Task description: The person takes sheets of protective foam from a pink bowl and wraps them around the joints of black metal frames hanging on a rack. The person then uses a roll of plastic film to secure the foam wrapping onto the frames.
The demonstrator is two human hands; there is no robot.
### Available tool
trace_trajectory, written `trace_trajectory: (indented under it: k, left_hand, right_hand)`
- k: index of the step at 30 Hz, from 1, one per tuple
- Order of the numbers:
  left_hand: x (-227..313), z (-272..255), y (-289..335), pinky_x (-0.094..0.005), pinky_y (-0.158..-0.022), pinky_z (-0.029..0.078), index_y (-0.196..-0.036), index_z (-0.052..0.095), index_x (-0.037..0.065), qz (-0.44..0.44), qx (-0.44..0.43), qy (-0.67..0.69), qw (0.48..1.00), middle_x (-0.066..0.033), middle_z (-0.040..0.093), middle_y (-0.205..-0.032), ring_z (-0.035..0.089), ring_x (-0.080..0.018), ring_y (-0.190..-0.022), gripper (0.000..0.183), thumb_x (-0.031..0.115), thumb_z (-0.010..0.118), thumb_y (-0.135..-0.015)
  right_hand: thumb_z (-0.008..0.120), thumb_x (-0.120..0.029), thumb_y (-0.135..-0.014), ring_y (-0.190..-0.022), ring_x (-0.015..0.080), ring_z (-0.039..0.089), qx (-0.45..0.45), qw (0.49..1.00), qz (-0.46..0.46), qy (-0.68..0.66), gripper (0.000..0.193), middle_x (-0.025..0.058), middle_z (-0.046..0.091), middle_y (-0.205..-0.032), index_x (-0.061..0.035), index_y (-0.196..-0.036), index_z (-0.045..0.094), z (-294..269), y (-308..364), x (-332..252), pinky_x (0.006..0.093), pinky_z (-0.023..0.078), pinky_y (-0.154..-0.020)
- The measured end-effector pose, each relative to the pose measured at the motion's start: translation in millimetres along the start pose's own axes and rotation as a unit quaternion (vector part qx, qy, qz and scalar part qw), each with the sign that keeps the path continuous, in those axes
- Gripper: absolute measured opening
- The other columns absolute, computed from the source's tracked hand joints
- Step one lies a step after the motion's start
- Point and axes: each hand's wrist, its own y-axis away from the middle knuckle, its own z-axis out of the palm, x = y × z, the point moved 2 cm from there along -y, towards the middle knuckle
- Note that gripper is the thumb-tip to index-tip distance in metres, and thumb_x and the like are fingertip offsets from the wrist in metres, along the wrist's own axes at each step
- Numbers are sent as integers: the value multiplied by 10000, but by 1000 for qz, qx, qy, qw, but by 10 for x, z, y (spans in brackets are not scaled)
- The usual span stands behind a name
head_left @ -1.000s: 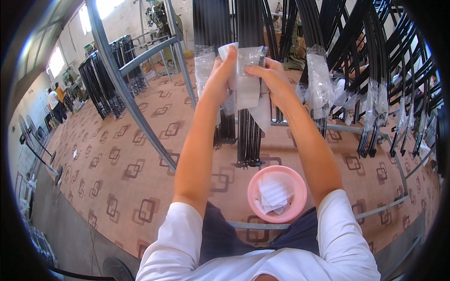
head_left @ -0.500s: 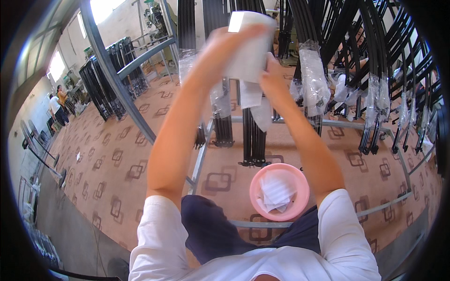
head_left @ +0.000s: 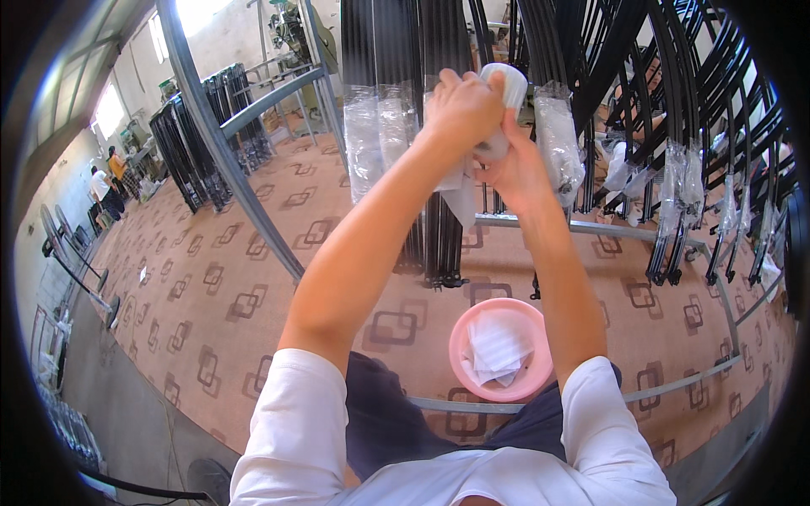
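Both my arms reach forward and up to a white foam sheet [head_left: 506, 80], which is curled into a narrow bundle. My left hand [head_left: 464, 110] presses on it with bent fingers. From the right, my right hand [head_left: 519, 173] grips the bundle lower down, its thumb pointing up. What lies inside the bundle is hidden. Just below my hands hangs another piece of white sheet [head_left: 461, 202], in front of a bunch of black tubes [head_left: 443, 253]. Clear plastic wrap [head_left: 363, 135] covers black tubes left of my left hand.
A pink basin [head_left: 460, 354] holding white foam sheets stands on the patterned carpet [head_left: 253, 253] between my knees. Grey metal frame bars [head_left: 228, 169] rise at the left. More wrapped black tubes [head_left: 666, 228] hang at the right. Two people [head_left: 105, 194] are far off at the left.
The white sheet was spread wide and raised higher; now it is curled into a narrow bundle. My left hand came down and right, close to my right hand.
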Motion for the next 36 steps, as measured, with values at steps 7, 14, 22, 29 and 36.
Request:
trace_trajectory:
  k: [7,14,22,29,36]
  left_hand:
    - [-244,-78,398,-326,-792,407,-947,531,-2,-101,219,294,925,-157,533,-928,476,-237,-933,237,158,561,-775]
    - [-451,81,335,-300,-664,502,-982,536,-13,-183,-170,721,646,-104,597,-873,593,-181,-757,394,311,612,-771]
    - [-462,-14,377,-293,-684,503,-967,546,-16,-187,-152,715,657,-86,601,-880,591,-155,-772,344,283,579,-800]
    - [-534,-157,442,-250,-713,463,-958,534,-27,-112,-167,730,653,-65,585,-892,564,-128,-794,253,137,589,-774]
    - [-526,-216,356,-227,-665,446,-905,533,22,-87,-126,555,818,10,548,-742,533,-78,-666,207,121,621,-746]
  right_hand:
    - [642,-347,-685,-917,265,497,54,997,49,10,571,92,510,-1022,-77,-1140,429,-31,-17,-164,461,394,-770]
    - [652,-311,-669,-931,257,504,46,996,76,11,556,109,520,-978,-48,-1112,444,-157,-54,-330,455,408,-768]
    - [681,-260,-640,-764,236,558,147,975,34,162,514,130,542,-891,-8,-1041,481,-608,-386,-199,358,471,-652]
    - [600,-291,-680,-516,179,489,155,939,88,294,299,98,533,-695,-22,-802,550,-600,-669,167,306,289,-373]
    - [507,-297,-794,-599,135,577,31,969,118,216,282,72,593,-759,-29,-858,568,-456,-643,171,297,452,-455]
